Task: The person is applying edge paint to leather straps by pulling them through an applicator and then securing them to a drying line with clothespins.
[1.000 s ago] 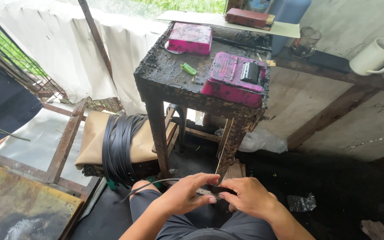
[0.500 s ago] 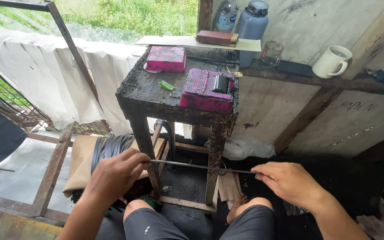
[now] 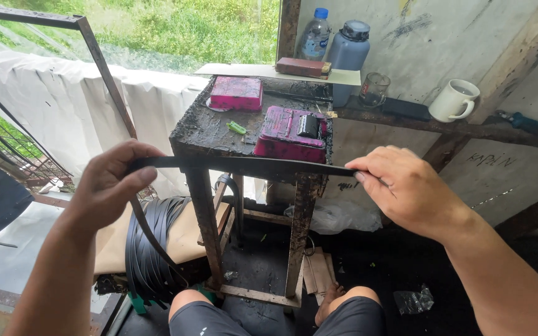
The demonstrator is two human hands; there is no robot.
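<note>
Biggest risk I see is the black strip (image 3: 244,165) slipping. It's stretched taut between both hands, level, right in front of the wooden stand (image 3: 207,134). The left hand (image 3: 110,186) has it pinched between thumb and curled fingers, and the right hand (image 3: 406,190) is closed over the other end. If either pinch loosens while it's under tension, I'd guess the free end whips back toward the person. From the left hand the strip trails down to the bundle of strips (image 3: 151,249) lying left of the stand's legs, so a hard pull could also drag that bundle off its tan cushion or tangle it.

The strip runs close to the stand's front edge too. A jerk upward could catch it and rock the whole thing, and that top looks grimy and crowded.

As for the room: rough shed, stained concrete wall behind the stand, grass outside beyond white sheeting to the left. On the stand sit a pink machine (image 3: 291,132) at front right and a pink box (image 3: 236,93) behind it to the left. A shelf right of the stand holds a white mug (image 3: 453,99). Bottles stand behind the stand.
</note>
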